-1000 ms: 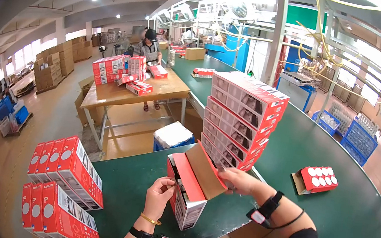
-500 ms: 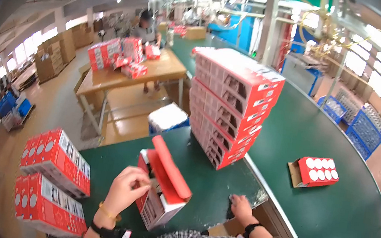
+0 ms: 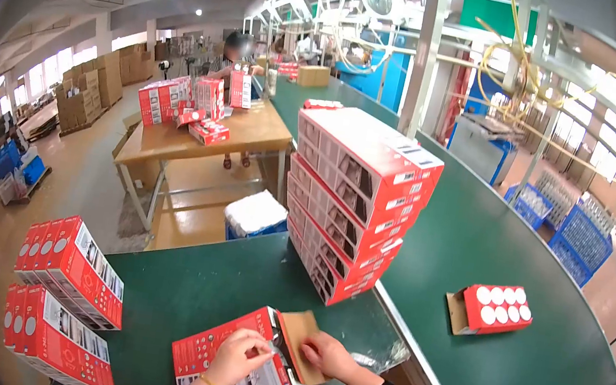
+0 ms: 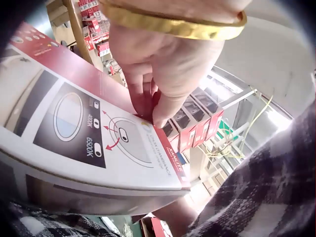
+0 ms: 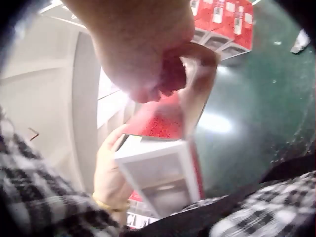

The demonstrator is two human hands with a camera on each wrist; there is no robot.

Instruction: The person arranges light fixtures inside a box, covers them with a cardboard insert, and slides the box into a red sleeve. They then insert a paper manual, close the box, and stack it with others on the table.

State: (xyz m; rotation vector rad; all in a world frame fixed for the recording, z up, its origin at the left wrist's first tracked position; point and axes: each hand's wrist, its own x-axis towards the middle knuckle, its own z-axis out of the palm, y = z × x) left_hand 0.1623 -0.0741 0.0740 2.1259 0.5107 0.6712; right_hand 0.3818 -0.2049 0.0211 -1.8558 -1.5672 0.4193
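Note:
A red and white cardboard box point(image 3: 212, 340) lies on the green work table in front of me, its open end facing right and its brown-lined flap point(image 3: 295, 329) folded out. My left hand point(image 3: 241, 356) pinches the box edge by the opening, thumb and fingertips together in the left wrist view, where the printed side point(image 4: 74, 113) fills the left. On the flap is my right hand point(image 3: 332, 356), its bent fingers gripping the cardboard. The right wrist view has this hand point(image 5: 143, 54) above the box's white-framed side point(image 5: 158, 173). Dark contents show slightly inside the opening.
A tall stack of similar boxes point(image 3: 359, 192) stands behind the work. More boxes point(image 3: 67, 340) stand in two rows at left. One box point(image 3: 496, 310) lies on the green conveyor at right. Beyond, a person point(image 3: 237, 52) is at a wooden table point(image 3: 258, 126).
The box has gone from upright to lying, opening toward the right. My right hand left the flap, rested on the table half a second ago, and now grips the flap again.

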